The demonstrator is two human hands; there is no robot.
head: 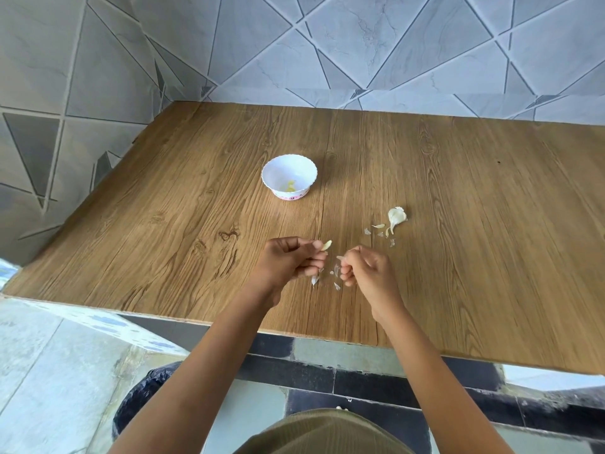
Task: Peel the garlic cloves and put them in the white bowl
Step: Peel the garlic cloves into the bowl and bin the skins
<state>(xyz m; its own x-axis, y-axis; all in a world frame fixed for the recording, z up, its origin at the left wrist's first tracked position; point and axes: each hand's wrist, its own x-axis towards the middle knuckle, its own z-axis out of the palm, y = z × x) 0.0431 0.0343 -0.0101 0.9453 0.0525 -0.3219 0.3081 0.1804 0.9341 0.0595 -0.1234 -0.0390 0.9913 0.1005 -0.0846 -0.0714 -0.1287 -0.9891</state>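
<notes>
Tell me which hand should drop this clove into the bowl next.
Left. The left hand pinches the clove, which looks peeled, and the bowl sits straight ahead of it. The right hand holds only a scrap of skin and is farther from the bowl.

White bowl (pink base), brown wood-grain table.

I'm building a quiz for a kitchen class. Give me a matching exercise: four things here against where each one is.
1 white bowl
2 yellowish clove
3 unpeeled garlic
4 skin scrap

a pinched in left hand
b pinched in right hand
c farthest away, yellowish pieces inside
d lying on the table, right of the bowl

Pairs: 1-c, 2-a, 3-d, 4-b
</notes>
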